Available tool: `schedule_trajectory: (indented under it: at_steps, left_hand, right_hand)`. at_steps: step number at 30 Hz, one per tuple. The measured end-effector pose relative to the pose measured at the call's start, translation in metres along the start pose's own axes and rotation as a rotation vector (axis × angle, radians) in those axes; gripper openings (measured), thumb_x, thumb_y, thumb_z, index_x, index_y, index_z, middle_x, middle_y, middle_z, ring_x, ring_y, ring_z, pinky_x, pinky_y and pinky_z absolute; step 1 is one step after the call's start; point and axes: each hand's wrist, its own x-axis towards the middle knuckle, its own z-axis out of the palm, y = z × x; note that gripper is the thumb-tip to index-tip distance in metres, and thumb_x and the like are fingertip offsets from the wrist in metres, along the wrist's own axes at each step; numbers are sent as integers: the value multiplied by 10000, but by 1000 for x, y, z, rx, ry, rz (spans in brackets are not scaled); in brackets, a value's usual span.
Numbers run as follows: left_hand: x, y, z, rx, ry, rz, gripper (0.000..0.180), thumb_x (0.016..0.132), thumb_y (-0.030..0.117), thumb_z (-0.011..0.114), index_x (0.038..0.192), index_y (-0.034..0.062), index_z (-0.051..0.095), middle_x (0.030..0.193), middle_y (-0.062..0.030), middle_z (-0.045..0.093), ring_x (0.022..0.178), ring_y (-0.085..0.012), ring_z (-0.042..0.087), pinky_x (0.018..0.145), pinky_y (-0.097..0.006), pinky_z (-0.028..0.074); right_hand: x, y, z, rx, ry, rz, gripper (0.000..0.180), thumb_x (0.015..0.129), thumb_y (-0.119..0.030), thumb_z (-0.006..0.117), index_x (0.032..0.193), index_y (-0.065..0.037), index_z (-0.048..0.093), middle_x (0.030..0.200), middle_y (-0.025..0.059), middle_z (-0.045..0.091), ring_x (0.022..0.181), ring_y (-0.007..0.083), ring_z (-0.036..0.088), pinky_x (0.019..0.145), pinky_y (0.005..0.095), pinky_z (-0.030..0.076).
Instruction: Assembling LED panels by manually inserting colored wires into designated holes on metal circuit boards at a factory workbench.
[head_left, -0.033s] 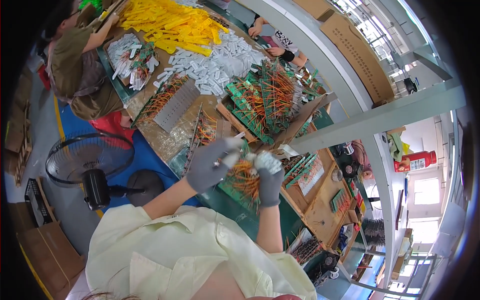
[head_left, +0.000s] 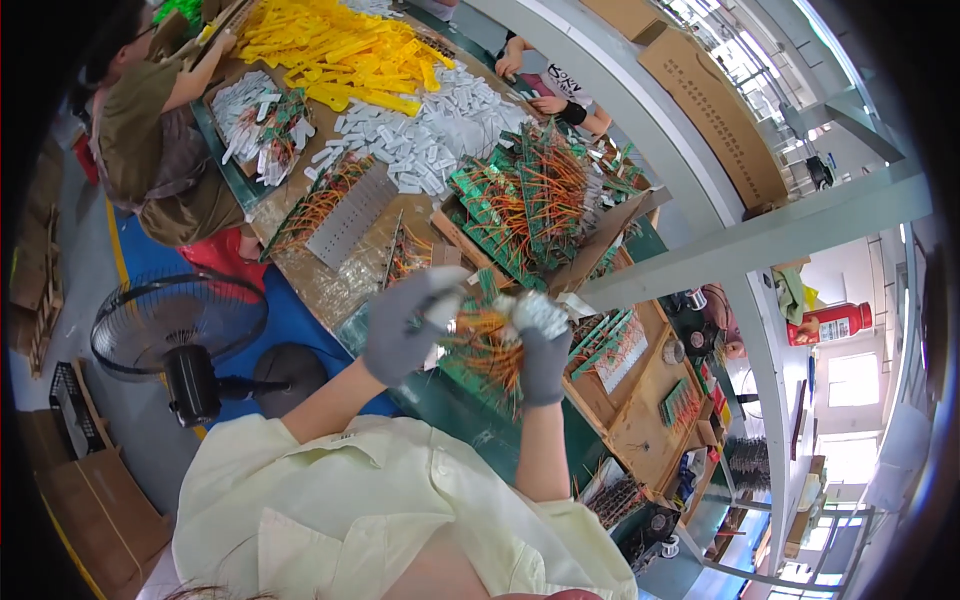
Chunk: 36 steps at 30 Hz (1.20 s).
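Note:
Both my hands wear grey gloves with paler fingertips. My left hand is raised over the near table edge, fingers curved toward the right hand; motion blur hides whether they hold anything. My right hand is closed round a pale, shiny clump, too blurred to name. Below and between the hands lie green circuit boards with orange wires, partly covered by the hands. Just beyond them, an open box is heaped with more wired green boards.
White plastic pieces and yellow plastic parts are piled at the far side. A perforated grey plate leans on wired boards. A black fan stands left. A pale beam crosses right. Co-workers sit at far left and opposite.
My left hand has drawn slightly left, and its fingertips are farther from my right hand. The right hand has shifted only a little, still closed round the pale clump.

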Motion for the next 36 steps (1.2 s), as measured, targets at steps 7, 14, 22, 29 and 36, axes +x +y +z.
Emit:
schedule_trajectory:
  at_steps: [7, 14, 22, 29, 36]
  left_hand:
    - [17, -62, -25, -372, 283, -309, 258, 999, 14, 510, 1223, -12, 635, 1112, -67, 699, 910, -110, 671, 793, -255, 540]
    - [29, -150, -38, -363, 345, -490, 261, 980, -32, 515, 1199, 4, 652, 1054, -34, 702, 836, -62, 638, 720, -204, 513]
    - [10, -237, -60, -225, 486, -636, 245, 980, 1, 532, 1199, -11, 640, 1011, -42, 696, 825, -72, 628, 719, -221, 510]
    - [7, -258, -51, -68, 606, -794, 222, 955, -29, 549, 1139, -28, 673, 931, -49, 704, 775, -76, 629, 700, -220, 505]
    - [0, -279, -46, -65, 605, -782, 215, 949, -30, 541, 1110, -20, 684, 912, -53, 700, 757, -81, 637, 654, -229, 513]
  right_hand:
    - [252, -21, 30, 342, 35, -36, 263, 1007, -300, 576, 1114, -69, 643, 941, 37, 674, 778, 124, 651, 626, 289, 544]
    - [471, -18, -53, 225, 471, -24, 215, 940, -262, 632, 1040, -71, 640, 871, 46, 640, 740, 148, 617, 614, 287, 502]
    - [695, -36, -189, -23, 544, -188, 240, 937, -294, 632, 974, -57, 641, 834, 72, 638, 680, 169, 615, 581, 321, 511]
    - [744, 168, -218, -176, 539, -185, 270, 913, -291, 602, 916, -26, 651, 816, 98, 626, 675, 213, 621, 579, 367, 514]
    - [787, 220, -332, -1892, 317, -170, 286, 913, -318, 640, 1038, -74, 719, 1172, 147, 694, 999, 255, 661, 844, 363, 536]
